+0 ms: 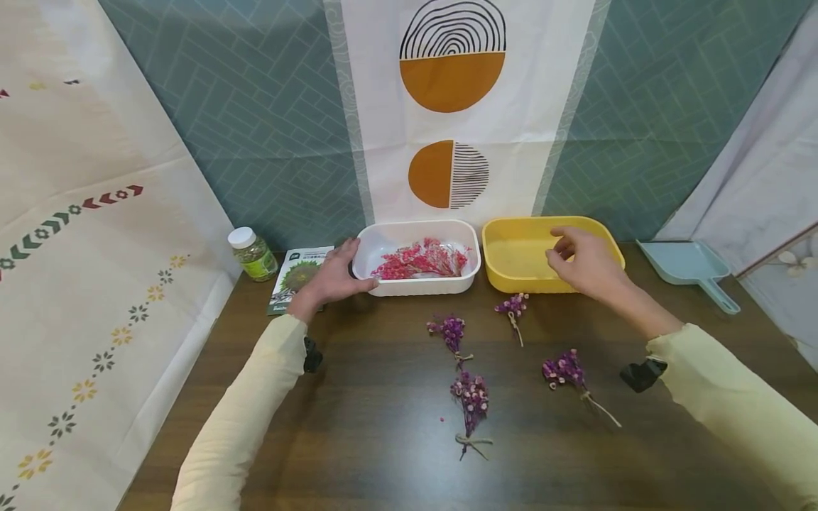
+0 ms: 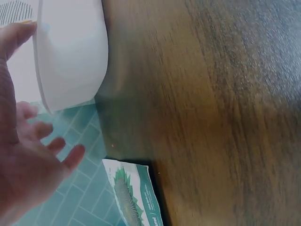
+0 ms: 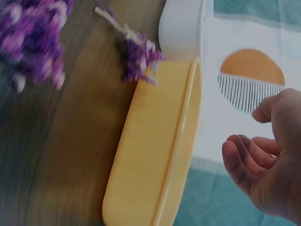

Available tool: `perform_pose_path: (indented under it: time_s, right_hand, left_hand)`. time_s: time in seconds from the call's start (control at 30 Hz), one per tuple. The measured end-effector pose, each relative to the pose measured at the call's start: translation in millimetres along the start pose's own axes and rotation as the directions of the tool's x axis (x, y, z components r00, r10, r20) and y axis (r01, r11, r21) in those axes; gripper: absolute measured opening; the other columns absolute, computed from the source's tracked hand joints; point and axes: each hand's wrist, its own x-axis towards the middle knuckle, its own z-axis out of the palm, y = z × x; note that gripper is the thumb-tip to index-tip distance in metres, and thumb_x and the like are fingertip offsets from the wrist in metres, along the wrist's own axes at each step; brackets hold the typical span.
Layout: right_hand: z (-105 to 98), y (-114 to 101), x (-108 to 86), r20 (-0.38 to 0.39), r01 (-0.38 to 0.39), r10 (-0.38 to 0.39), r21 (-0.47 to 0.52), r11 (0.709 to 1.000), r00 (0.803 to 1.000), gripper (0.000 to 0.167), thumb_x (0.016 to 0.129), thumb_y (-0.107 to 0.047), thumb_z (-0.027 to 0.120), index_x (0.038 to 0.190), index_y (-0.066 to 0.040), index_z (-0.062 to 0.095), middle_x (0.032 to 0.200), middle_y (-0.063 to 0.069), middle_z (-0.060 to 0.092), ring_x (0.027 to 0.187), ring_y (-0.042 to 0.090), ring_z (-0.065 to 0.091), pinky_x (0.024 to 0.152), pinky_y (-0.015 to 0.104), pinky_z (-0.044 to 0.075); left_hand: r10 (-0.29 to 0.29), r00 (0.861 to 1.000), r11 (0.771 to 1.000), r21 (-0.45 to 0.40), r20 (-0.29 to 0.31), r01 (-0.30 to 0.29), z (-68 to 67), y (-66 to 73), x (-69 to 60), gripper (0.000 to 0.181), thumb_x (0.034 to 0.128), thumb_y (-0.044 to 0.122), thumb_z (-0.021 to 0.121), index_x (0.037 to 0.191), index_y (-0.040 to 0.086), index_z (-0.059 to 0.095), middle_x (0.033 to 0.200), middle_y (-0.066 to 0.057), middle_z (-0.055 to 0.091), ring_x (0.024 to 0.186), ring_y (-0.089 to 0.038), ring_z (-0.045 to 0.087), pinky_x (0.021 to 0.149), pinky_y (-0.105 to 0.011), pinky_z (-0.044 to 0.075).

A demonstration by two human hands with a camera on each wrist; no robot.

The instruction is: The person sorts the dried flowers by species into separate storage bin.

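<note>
My left hand (image 1: 336,275) is at the left end of a white tub (image 1: 422,287). Its thumb (image 2: 18,37) meets the tub's rim in the left wrist view, while the other fingers are spread apart. Dried pink-red flowers (image 1: 424,261) lie inside this tub. Over the right part of a yellow tub (image 1: 524,284) hovers my right hand (image 1: 586,261), fingers loosely bent, with nothing between them. Several tied bunches of dried purple flowers lie on the table: one bunch (image 1: 513,306) just before the yellow tub, another (image 1: 565,370) farther right, others (image 1: 449,332) (image 1: 471,401) near the middle.
A seed packet (image 1: 295,273) and a white-lidded jar (image 1: 254,255) stand at the back left. To the right of the yellow tub lies a light blue dustpan (image 1: 686,262). A patterned cloth (image 1: 281,128) hangs behind the wooden table (image 1: 371,426).
</note>
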Motion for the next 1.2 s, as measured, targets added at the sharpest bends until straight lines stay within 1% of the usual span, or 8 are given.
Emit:
perform_pose_path:
  time_s: [0.13, 0.27, 0.33, 0.47, 0.53, 0.63, 0.8, 1.2]
  right_hand:
    - [-13, 18, -9.0, -0.029, 0.008, -0.009, -0.023, 1.0, 1.0, 0.047, 0.094, -0.016, 0.064, 0.131, 0.012, 0.054, 0.11, 0.03, 0.063, 0.095, 0.044, 0.065, 0.078, 0.059, 0.054]
    - [-27, 40, -19.2, -0.013, -0.023, 0.023, 0.002, 1.0, 1.0, 0.052, 0.094, -0.015, 0.067, 0.134, 0.013, 0.05, 0.119, 0.032, 0.056, 0.105, 0.047, 0.059, 0.084, 0.062, 0.05]
    - [-33, 50, -23.8, 0.015, -0.061, 0.061, 0.019, 0.998, 0.998, 0.057, 0.094, -0.018, 0.067, 0.137, 0.014, 0.047, 0.124, 0.032, 0.051, 0.11, 0.049, 0.055, 0.087, 0.064, 0.048]
    - [-37, 71, -30.5, 0.071, -0.118, 0.116, 0.033, 0.992, 0.991, 0.066, 0.094, -0.024, 0.07, 0.14, 0.014, 0.042, 0.132, 0.034, 0.044, 0.113, 0.052, 0.051, 0.088, 0.065, 0.047]
    - [-36, 80, -32.3, 0.086, -0.135, 0.132, 0.028, 0.99, 0.987, 0.069, 0.093, -0.027, 0.072, 0.14, 0.013, 0.042, 0.134, 0.034, 0.043, 0.114, 0.053, 0.05, 0.087, 0.065, 0.047]
    - [-32, 92, -33.6, 0.098, -0.158, 0.154, 0.033, 0.987, 0.983, 0.076, 0.091, -0.031, 0.075, 0.141, 0.013, 0.039, 0.136, 0.035, 0.041, 0.114, 0.054, 0.048, 0.087, 0.067, 0.046]
    - [-21, 106, -30.7, 0.152, -0.229, 0.215, 0.074, 0.971, 0.965, 0.091, 0.09, -0.04, 0.074, 0.149, 0.011, 0.028, 0.143, 0.036, 0.036, 0.118, 0.053, 0.046, 0.092, 0.068, 0.042]
    - [-12, 124, -21.8, 0.226, -0.325, 0.3, 0.08, 0.942, 0.927, 0.108, 0.089, -0.053, 0.07, 0.154, 0.01, 0.011, 0.144, 0.037, 0.031, 0.124, 0.054, 0.035, 0.101, 0.074, 0.026]
  left_hand:
    - [0.049, 0.98, 0.997, 0.063, -0.192, -0.038, -0.1, 7.2, -8.3, 0.091, 0.0857, 0.041, 0.071, 0.154, -0.003, 0.031, 0.157, -0.023, 0.032, 0.143, -0.043, 0.027, 0.111, -0.06, 0.028]
    - [0.12, 0.905, 0.993, 0.043, -0.409, -0.112, 8.3, 32.5, -28.6, 0.056, 0.0874, 0.027, 0.07, 0.131, -0.007, 0.061, 0.119, -0.021, 0.068, 0.106, -0.036, 0.064, 0.089, -0.051, 0.05]
    - [0.126, 0.889, 0.989, -0.015, -0.441, -0.147, 16.5, 50.9, -41.5, 0.039, 0.086, 0.019, 0.07, 0.117, -0.005, 0.07, 0.095, -0.015, 0.074, 0.083, -0.028, 0.07, 0.074, -0.045, 0.054]
    - [0.066, 0.938, 0.97, -0.197, -0.341, -0.14, 38.0, 85.9, -64.6, 0.021, 0.0847, 0.013, 0.073, 0.1, -0.001, 0.073, 0.075, -0.005, 0.073, 0.064, -0.016, 0.067, 0.064, -0.036, 0.054]
    - [0.022, 0.971, 0.959, -0.27, -0.236, -0.088, 49.5, 99.6, -71.9, 0.024, 0.086, 0.015, 0.074, 0.103, -0.002, 0.072, 0.071, -0.002, 0.071, 0.062, -0.013, 0.066, 0.062, -0.034, 0.053]
    - [-0.016, 0.996, 0.947, -0.322, -0.089, -0.013, 66.6, 114.8, -76.1, 0.034, 0.0886, 0.019, 0.075, 0.114, -0.003, 0.067, 0.068, 0.001, 0.069, 0.059, -0.012, 0.065, 0.057, -0.032, 0.051]
    - [-0.047, 0.998, 0.945, -0.323, 0.038, 0.057, 85.0, 129.8, -74.9, 0.047, 0.0895, 0.024, 0.075, 0.127, -0.001, 0.06, 0.066, 0.006, 0.067, 0.057, -0.01, 0.064, 0.056, -0.03, 0.049]
    - [-0.06, 0.998, 0.978, -0.198, 0.025, 0.064, 100.0, 139.5, -73.1, 0.054, 0.084, 0.031, 0.08, 0.126, 0.002, 0.061, 0.084, -0.002, 0.071, 0.069, -0.009, 0.064, 0.064, -0.03, 0.052]
